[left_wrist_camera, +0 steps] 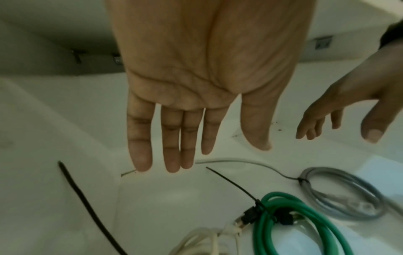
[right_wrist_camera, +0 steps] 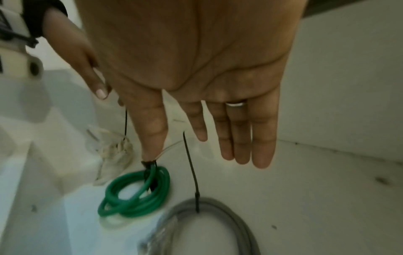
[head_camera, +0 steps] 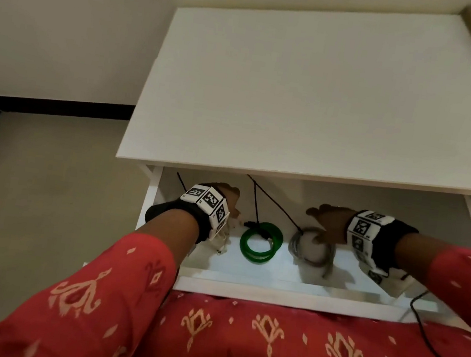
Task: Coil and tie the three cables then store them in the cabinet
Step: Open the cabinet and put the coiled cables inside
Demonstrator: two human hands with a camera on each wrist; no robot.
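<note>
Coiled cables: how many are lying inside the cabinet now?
3. White coil at the left, green coil in the middle, grey coil at the right, below the right hand.

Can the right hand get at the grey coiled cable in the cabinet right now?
Probably yes. The right hand is open and empty, just above the grey coiled cable on the cabinet shelf. Only its own black zip tie sticks up between them.

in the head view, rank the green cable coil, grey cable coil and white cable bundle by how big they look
1. The grey coiled cable and the green coiled cable look much alike in size; the right hand covers part of the grey one, so I won't rank them.
2. The white cable bundle looks smallest, though the left wrist hides most of it.
</note>
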